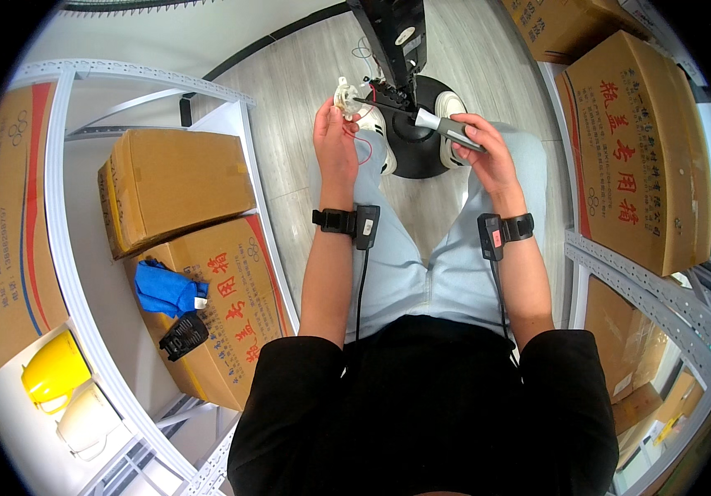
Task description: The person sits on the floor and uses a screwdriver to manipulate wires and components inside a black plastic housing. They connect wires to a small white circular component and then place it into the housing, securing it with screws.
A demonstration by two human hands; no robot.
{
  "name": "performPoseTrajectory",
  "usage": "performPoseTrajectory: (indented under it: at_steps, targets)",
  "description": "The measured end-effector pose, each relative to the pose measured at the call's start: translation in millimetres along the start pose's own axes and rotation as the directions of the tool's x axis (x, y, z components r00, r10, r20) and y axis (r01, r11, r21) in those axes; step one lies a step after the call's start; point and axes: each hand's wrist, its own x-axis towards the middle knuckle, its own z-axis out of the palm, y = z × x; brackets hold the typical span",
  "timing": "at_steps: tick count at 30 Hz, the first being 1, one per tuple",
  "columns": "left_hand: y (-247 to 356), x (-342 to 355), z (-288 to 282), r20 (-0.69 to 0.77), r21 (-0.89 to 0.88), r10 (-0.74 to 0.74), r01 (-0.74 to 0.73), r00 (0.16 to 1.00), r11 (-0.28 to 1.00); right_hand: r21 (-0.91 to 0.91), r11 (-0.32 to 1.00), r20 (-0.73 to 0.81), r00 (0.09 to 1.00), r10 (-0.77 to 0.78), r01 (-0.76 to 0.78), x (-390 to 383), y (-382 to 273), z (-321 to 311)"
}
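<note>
Between the fingers and thumb of my left hand point(338, 131) is a small whitish plastic part point(345, 97) with thin wires. My right hand point(488, 150) grips a screwdriver point(454, 132) by its grey handle. Its white collar and dark shaft point left, and the tip is at the plastic part; whether it sits in a screw is too small to tell. Just beyond my hands a black stand point(392, 37) rises from a round black base point(423, 153) between my shoes. Thin red and dark wires point(365, 149) hang between the part and the stand.
White metal shelves point(66, 207) run along my left with cardboard boxes point(186, 178), a blue cloth point(167, 289), a black object point(183, 335), a yellow mug point(55, 368) and a white mug point(86, 422). On my right, another rack point(645, 302) holds more boxes point(632, 153).
</note>
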Motion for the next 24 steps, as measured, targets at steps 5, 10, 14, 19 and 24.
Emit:
performPoseTrajectory:
  at_steps: [5,10,14,19,24]
  targets:
    - [0.8,1.3,-1.9,0.029,-0.039,-0.023,0.024,0.999,0.999,0.05,0.999,0.015,1.0,-0.004,0.003,0.3,1.4,-3.0]
    - [4.1,-0.1,-0.7,0.013,-0.155,-0.091,0.092,0.996,0.984,0.233,0.97,0.046,0.996,-0.081,0.068,-0.4,1.4,-5.7]
    - [7.3,-1.0,-2.3,0.028,-0.265,-0.158,0.16,0.987,0.951,0.279,0.949,0.199,0.958,-0.206,0.146,-4.7,-0.8,2.4]
    - [6.3,-1.4,1.2,0.074,-0.23,-0.18,0.192,0.981,0.954,0.167,0.975,0.245,0.952,-0.185,0.147,4.1,13.4,-1.0]
    - [3.0,-3.5,1.3,0.198,-0.193,-0.198,0.236,0.96,0.952,0.366,0.928,0.245,0.969,-0.026,-0.067,8.9,14.7,4.7]
